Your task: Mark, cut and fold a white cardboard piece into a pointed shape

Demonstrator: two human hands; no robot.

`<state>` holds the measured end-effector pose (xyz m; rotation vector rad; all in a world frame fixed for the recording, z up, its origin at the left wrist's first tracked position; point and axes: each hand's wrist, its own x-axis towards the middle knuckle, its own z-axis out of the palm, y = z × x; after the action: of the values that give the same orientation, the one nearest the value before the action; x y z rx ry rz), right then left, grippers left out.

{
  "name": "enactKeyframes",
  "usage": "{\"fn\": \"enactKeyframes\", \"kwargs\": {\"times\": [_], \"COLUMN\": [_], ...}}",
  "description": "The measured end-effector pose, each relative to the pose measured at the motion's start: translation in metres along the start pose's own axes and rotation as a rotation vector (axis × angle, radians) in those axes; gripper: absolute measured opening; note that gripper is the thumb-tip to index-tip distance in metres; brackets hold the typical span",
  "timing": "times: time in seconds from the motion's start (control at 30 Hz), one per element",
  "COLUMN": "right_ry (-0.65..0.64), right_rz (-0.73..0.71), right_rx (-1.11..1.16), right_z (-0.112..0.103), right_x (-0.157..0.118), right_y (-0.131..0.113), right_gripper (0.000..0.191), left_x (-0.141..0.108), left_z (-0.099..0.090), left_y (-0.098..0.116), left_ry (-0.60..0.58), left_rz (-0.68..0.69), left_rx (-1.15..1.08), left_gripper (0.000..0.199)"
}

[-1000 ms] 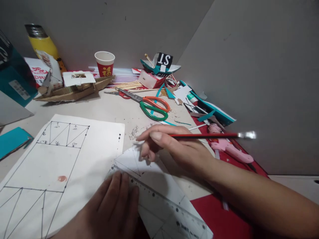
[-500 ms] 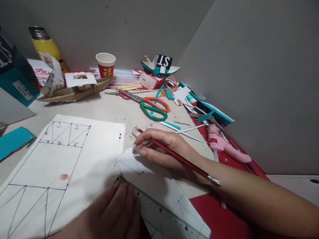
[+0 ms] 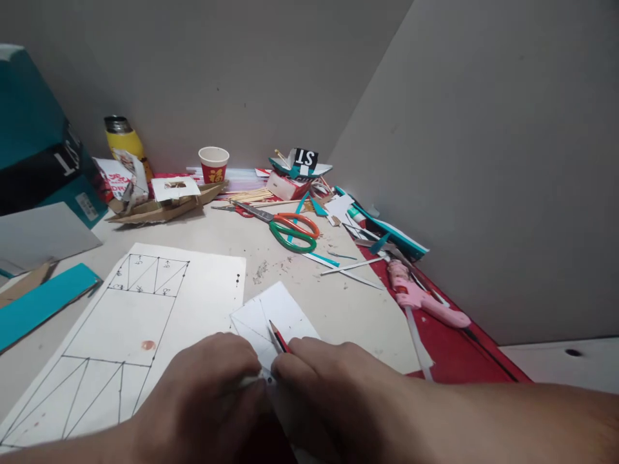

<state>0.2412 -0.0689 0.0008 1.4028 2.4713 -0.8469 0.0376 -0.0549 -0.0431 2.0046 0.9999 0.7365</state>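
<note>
My right hand [image 3: 333, 380] is closed around a red-and-black pencil [image 3: 280, 338], whose sharpened tip points up and away over a white card piece [image 3: 285, 309] with thin pencil lines. Close against it, my left hand [image 3: 207, 386] is closed on the end of a clear ruler [image 3: 269, 381]; most of the ruler is hidden by the hands. The lower part of the card lies under my right hand. To the left, a large white sheet [image 3: 213, 309] carries black drawn triangles and rectangles, partly covered by my left forearm.
Scissors [image 3: 294, 235] with orange and green handles lie beyond the card. A pink glue gun [image 3: 430, 299] rests at the right on red material. A cardboard boat [image 3: 169, 209], paper cup [image 3: 213, 164], yellow bottle [image 3: 124, 138] and teal box [image 3: 33, 142] stand at the back and left.
My right hand has moved down toward me and beside my left, and the pencil now points forward. My left hand has risen with the ruler's end. The view has tilted up slightly.
</note>
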Motion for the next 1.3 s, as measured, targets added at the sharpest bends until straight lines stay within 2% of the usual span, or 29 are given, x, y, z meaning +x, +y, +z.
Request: {"fn": "enactKeyframes", "kwargs": {"times": [0.1, 0.2, 0.27, 0.37, 0.43, 0.5, 0.6, 0.73, 0.83, 0.93, 1.03, 1.1, 1.17, 1.23, 1.3], "right_ry": [-0.002, 0.121, 0.224, 0.334, 0.371, 0.336, 0.257, 0.220, 0.363, 0.591, 0.709, 0.734, 0.722, 0.701, 0.691], "right_rz": [-0.052, -0.105, -0.136, -0.204, -0.238, -0.247, -0.261, -0.351, -0.335, -0.195, -0.050, 0.010, -0.006, -0.070, -0.162], "right_rx": [-0.160, -0.319, -0.381, -0.475, -0.528, -0.533, -0.426, -0.223, 0.069, 0.439, 0.688, 0.687, 0.582, 0.437, 0.305], "right_z": [0.009, 0.018, 0.025, 0.031, 0.031, 0.027, 0.017, 0.003, -0.005, -0.009, -0.013, -0.016, -0.018, -0.018, -0.015], "right_x": [0.004, 0.003, 0.000, -0.005, -0.008, -0.009, -0.010, -0.019, -0.030, -0.040, -0.042, -0.040, -0.035, -0.029, -0.023], "right_y": [-0.006, -0.004, 0.000, 0.005, 0.007, 0.008, 0.013, 0.022, 0.027, 0.034, 0.040, 0.043, 0.046, 0.049, 0.051], "right_gripper": [0.020, 0.021, 0.020, 0.015, 0.013, 0.013, 0.022, 0.023, 0.019, 0.012, 0.011, 0.012, 0.012, 0.013, 0.013], "left_x": [0.003, 0.012, 0.018, 0.024, 0.025, 0.025, 0.025, 0.025, 0.026, 0.029, 0.035, 0.040, 0.045, 0.047, 0.047], "left_z": [-0.010, -0.016, -0.019, -0.020, -0.020, -0.019, -0.017, -0.018, -0.023, -0.030, -0.042, -0.051, -0.060, -0.067, -0.071], "left_y": [0.001, -0.001, -0.003, -0.003, -0.002, -0.003, -0.007, -0.009, -0.003, 0.005, 0.008, 0.004, -0.002, -0.009, -0.015], "left_ry": [0.070, 0.085, 0.060, 0.021, -0.008, -0.017, -0.019, -0.147, -0.191, -0.147, -0.073, 0.008, 0.045, 0.015, -0.062], "left_rz": [-0.266, -0.491, -0.558, -0.594, -0.617, -0.634, -0.632, -0.602, -0.566, -0.565, -0.570, -0.579, -0.651, -0.721, -0.730], "left_rx": [-0.156, -0.336, -0.414, -0.522, -0.515, -0.507, -0.574, -0.535, -0.543, -0.634, -0.652, -0.649, -0.651, -0.640, -0.603], "left_gripper": [0.015, 0.031, 0.035, 0.042, 0.044, 0.043, 0.044, 0.029, 0.022, 0.021, 0.022, 0.020, 0.021, 0.026, 0.031]}}
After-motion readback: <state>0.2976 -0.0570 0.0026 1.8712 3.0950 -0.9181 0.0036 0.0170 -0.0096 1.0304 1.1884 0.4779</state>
